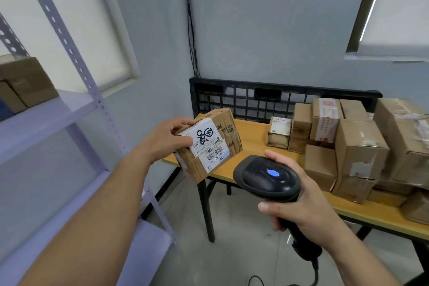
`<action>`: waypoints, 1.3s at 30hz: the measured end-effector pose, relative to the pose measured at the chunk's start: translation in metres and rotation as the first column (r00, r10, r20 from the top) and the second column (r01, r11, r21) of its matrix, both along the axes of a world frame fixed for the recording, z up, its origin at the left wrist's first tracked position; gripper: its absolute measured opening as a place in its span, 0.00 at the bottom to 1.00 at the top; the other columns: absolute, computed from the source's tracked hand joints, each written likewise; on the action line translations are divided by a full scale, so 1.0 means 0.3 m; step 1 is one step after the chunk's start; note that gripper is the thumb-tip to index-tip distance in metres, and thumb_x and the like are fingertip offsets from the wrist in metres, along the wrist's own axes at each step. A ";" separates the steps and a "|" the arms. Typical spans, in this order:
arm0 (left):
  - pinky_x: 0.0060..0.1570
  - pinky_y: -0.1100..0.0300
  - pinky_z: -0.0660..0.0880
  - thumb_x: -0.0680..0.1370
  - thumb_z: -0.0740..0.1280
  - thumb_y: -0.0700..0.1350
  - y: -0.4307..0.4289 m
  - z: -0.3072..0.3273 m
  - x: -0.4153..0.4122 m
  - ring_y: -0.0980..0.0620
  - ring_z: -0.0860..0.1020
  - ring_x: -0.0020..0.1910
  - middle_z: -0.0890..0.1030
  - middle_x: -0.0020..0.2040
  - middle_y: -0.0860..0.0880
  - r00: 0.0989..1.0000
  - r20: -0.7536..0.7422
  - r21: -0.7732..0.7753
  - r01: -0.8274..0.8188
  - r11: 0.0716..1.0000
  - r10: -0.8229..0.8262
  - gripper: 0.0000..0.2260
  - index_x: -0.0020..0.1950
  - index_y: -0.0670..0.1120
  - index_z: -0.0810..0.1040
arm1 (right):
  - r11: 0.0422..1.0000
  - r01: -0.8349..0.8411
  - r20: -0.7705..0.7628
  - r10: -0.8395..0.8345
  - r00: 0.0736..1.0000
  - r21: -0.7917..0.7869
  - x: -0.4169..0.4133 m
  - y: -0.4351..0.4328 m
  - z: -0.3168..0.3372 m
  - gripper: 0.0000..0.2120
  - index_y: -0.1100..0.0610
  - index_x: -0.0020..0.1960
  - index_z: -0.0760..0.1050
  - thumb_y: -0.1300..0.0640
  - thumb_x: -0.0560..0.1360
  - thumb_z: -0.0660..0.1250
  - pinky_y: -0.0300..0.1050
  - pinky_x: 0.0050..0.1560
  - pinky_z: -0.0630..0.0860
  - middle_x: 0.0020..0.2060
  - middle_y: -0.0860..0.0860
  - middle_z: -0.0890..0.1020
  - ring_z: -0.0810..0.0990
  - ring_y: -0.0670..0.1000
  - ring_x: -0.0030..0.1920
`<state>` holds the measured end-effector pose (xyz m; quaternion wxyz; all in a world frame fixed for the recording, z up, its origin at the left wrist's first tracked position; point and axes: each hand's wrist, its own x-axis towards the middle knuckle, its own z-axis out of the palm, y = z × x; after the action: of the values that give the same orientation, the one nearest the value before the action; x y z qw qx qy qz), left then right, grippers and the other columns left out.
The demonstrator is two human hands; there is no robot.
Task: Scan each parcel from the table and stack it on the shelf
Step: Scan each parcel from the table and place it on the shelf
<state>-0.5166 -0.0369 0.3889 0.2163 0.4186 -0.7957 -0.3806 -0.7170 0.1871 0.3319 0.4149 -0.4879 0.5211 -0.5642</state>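
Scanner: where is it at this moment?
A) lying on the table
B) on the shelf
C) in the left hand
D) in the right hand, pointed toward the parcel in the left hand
D: the right hand grips the scanner, whose head faces the labelled parcel held by the left hand.

Blue-grey wall (267,30), grey floor (236,227), blind-covered left window (92,30), right window (399,13).

- Held parcel (228,133): small brown cardboard box, white barcode labels (210,147) facing up, tilted, raised above the table (253,146) edge at frame centre.
- Scanner (269,178): black, blue light lit, lower centre-right, head towards the labels.
- Remaining parcels (357,146): brown boxes clustered on the wooden table, frame right.
- Shelf (46,110): pale metal, frame left, carrying stored cartons (25,81).
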 end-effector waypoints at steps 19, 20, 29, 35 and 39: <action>0.51 0.58 0.77 0.64 0.66 0.48 0.099 -0.033 0.587 0.51 0.78 0.52 0.79 0.54 0.49 0.933 -0.251 0.096 -0.242 0.966 0.259 0.22 0.53 0.70 0.71 | 0.994 -0.080 -0.057 0.076 0.995 -0.075 0.508 -0.098 0.028 0.44 0.33 0.67 0.69 0.65 0.60 0.78 0.50 0.28 0.78 0.49 0.53 0.83 0.79 0.58 0.28; 0.49 0.59 0.77 0.64 0.66 0.48 0.119 -0.031 0.613 0.52 0.79 0.51 0.79 0.53 0.50 0.910 -0.291 0.103 -0.278 0.955 0.296 0.22 0.53 0.69 0.72 | 0.990 -0.111 -0.048 0.107 0.993 -0.086 0.524 -0.110 0.038 0.43 0.33 0.66 0.70 0.64 0.59 0.78 0.49 0.28 0.78 0.50 0.51 0.83 0.79 0.57 0.28; 0.50 0.51 0.81 0.68 0.66 0.48 0.304 -0.014 0.836 0.50 0.81 0.49 0.81 0.52 0.48 0.617 -0.476 0.134 -0.653 0.745 0.626 0.23 0.63 0.59 0.73 | 0.930 -0.335 -0.038 0.333 0.942 -0.152 0.640 -0.184 0.079 0.44 0.31 0.64 0.71 0.66 0.59 0.80 0.49 0.28 0.77 0.46 0.52 0.83 0.77 0.57 0.27; 0.52 0.49 0.80 0.78 0.64 0.42 0.422 -0.004 0.986 0.49 0.80 0.52 0.80 0.54 0.48 0.435 -0.516 0.100 -0.825 0.556 0.738 0.18 0.65 0.58 0.70 | 0.858 -0.494 0.037 0.503 0.863 -0.144 0.748 -0.193 0.057 0.43 0.31 0.63 0.72 0.66 0.60 0.81 0.47 0.28 0.75 0.43 0.55 0.83 0.76 0.58 0.27; 0.53 0.48 0.80 0.78 0.64 0.44 0.485 0.022 1.094 0.49 0.80 0.53 0.80 0.55 0.49 0.337 -0.540 0.098 -0.885 0.456 0.771 0.18 0.66 0.58 0.70 | 0.819 -0.555 0.033 0.565 0.825 -0.144 0.830 -0.189 0.050 0.42 0.31 0.63 0.73 0.67 0.60 0.79 0.48 0.27 0.75 0.46 0.54 0.83 0.76 0.58 0.26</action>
<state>-0.1883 0.1086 0.3955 0.6258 0.6214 -0.4145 -0.2245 -0.4680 0.1305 0.3468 0.5493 -0.6237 0.3017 -0.4673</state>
